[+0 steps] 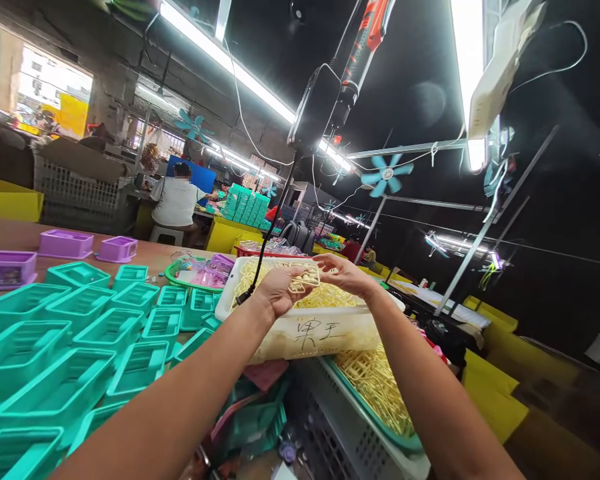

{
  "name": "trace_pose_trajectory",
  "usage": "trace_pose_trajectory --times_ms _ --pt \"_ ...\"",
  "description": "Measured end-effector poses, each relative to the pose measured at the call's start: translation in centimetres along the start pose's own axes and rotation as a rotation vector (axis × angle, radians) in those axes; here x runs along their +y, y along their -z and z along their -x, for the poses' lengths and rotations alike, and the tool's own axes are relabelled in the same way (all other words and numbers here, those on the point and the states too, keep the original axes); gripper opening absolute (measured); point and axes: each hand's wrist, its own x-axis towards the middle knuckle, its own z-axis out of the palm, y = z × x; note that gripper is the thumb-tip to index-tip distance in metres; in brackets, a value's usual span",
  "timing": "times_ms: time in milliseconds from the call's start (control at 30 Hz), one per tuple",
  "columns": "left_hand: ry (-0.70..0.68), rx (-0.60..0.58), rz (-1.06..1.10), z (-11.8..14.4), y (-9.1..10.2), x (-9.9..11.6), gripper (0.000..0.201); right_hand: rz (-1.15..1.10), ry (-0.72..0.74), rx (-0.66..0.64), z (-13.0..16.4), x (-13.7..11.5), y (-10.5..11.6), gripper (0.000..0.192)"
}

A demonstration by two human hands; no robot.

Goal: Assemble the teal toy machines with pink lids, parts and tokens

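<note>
My left hand [280, 292] is closed around a few small cream plastic lattice pieces [307, 277], held above a white bin [275, 340] with handwriting on its front. Curled fingers of my right hand [344, 275] pinch at the right end of those pieces; its exact grip is partly hidden. Many similar pale yellow pieces [337, 298] fill the bin under both hands. More yellow pieces [375, 380] lie below in a green-rimmed basket [347, 393], beneath my right forearm.
Teal plastic boxes [75, 367] cover the table at left, with purple boxes [66, 244] behind. An electric screwdriver [360, 57] hangs overhead, and a black cable [267, 233] drops near my left hand. A person [175, 200] sits farther back beside stacked teal boxes [247, 205].
</note>
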Motion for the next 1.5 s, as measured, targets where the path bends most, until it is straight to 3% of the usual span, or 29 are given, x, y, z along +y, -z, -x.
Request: trace_pose_trajectory --times_ms 100,200,500,733,900,1000,1100,1167,1267,1367,1500 --pt "-0.057 0.112 0.037 -0.4 0.0 -0.1 0.021 0.094 -0.252 -0.013 -0.4 1.8 0.3 0.029" --pt "-0.103 0.169 0.064 -0.6 0.1 0.0 0.020 0.082 -0.316 -0.011 -0.7 3.1 0.5 0.024" --pt "-0.291 0.244 0.116 -0.1 0.0 -0.4 0.019 0.015 -0.286 0.204 -0.4 2.4 0.7 0.023" --pt "-0.451 0.346 0.047 -0.9 0.9 -0.7 0.010 0.208 -0.250 0.298 -0.8 2.2 0.6 0.011" --pt "-0.585 0.319 -0.092 -0.6 1.2 -1.4 0.010 0.385 -0.226 0.354 -0.8 1.2 0.5 0.010" --pt "-0.792 0.193 -0.423 0.4 0.8 -2.8 0.022 0.478 -0.188 0.370 -0.4 -0.3 0.1 0.010" --pt "-1.084 0.044 -1.138 1.4 0.9 -4.2 0.041 0.534 -0.111 0.387 1.2 -2.4 -0.5 0.013" --pt "-1.172 0.017 -1.467 1.6 1.5 -4.6 0.052 0.607 -0.046 0.398 3.1 -3.6 -1.2 0.024" --pt "-1.210 0.037 -1.634 1.2 2.5 -4.1 0.057 0.770 0.068 0.286 6.7 -4.1 -2.5 0.043" --pt "-1.263 0.043 -1.664 0.5 3.4 -2.9 0.055 0.917 0.231 0.123 9.1 -3.1 -3.4 0.041" --pt "-1.380 -0.102 -1.786 0.5 4.6 -1.1 0.060 1.025 0.209 0.131 9.0 -0.6 -3.0 0.044"
